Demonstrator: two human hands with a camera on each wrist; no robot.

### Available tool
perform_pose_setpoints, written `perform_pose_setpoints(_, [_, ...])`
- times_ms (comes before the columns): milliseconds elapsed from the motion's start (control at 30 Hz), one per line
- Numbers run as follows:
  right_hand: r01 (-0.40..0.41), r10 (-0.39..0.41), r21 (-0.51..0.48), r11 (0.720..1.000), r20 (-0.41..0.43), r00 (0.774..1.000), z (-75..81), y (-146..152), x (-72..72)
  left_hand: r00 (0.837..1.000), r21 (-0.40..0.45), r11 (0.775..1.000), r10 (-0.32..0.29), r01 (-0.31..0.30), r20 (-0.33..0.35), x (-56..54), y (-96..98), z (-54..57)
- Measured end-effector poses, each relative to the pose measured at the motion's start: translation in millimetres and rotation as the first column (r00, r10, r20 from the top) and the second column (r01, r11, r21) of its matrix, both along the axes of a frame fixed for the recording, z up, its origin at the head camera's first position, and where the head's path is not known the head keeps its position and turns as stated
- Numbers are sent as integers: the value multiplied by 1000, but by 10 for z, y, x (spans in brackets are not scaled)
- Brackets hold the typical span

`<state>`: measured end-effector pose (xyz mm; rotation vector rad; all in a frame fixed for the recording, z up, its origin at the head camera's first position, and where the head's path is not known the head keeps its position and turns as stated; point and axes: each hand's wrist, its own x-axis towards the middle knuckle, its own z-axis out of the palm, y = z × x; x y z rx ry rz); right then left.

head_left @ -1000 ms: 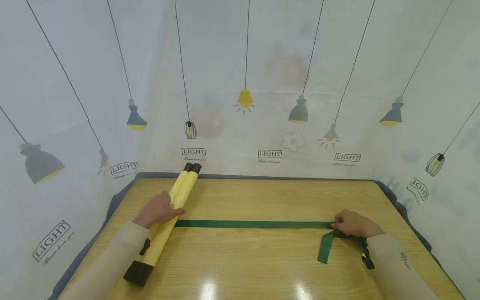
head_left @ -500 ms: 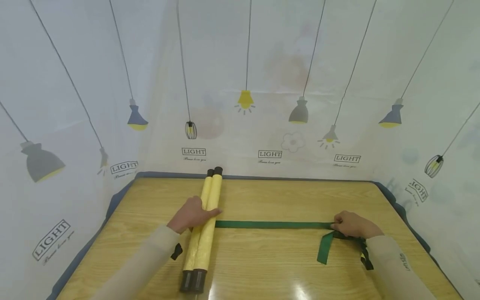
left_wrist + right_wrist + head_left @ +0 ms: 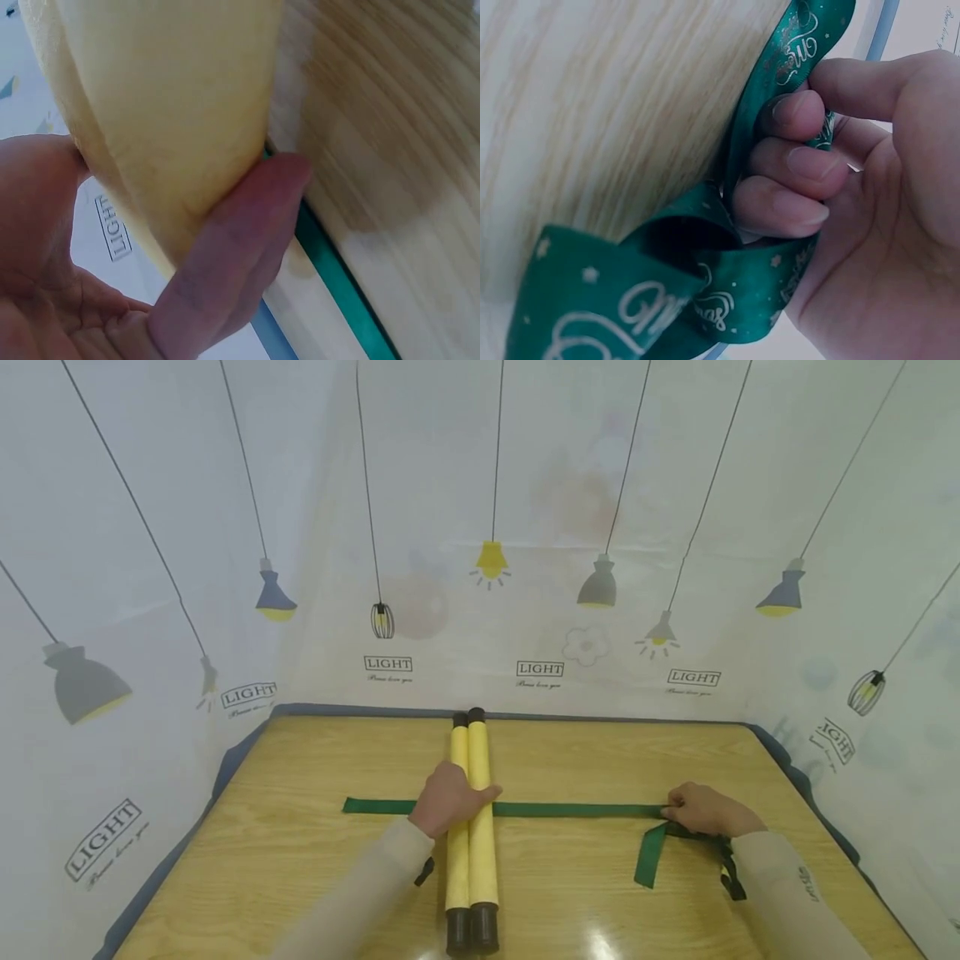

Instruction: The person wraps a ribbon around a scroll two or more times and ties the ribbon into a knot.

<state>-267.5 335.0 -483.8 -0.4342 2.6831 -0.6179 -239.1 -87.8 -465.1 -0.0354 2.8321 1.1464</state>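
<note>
Two yellow tubes with black end caps lie side by side, running front to back across a green ribbon. My left hand grips both around the middle. In the left wrist view its fingers curl round the yellow surface; whether the tubes touch the table I cannot tell. At the right, my right hand pinches the ribbon between thumb and fingers. Silver lettering and stars show on the ribbon in the right wrist view, where it loops below the fingertips. One tail hangs toward the table's front.
The wooden table has a blue-grey edge along its back and sides. Pale sheets printed with hanging lamps and "LIGHT" labels stand around it. A dark strap shows beside the left sleeve, and another at the right wrist.
My left hand has carried the tubes rightward along the ribbon, and they have turned from slanting to nearly straight. The ribbon's left end now shows. My right hand has stayed in place.
</note>
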Motion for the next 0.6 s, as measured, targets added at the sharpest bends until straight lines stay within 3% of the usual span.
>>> perform_pose_setpoints(267, [6,-5,26,1000,-9,1000,33,-2,-35,999,-23,1000,-5,4,-34,-72,308,-67])
perform_pose_setpoints(600, [3,-3,18,1000,6,1000,10,5,-14,999,-149,988,27,-30,-26,-70,459,-98])
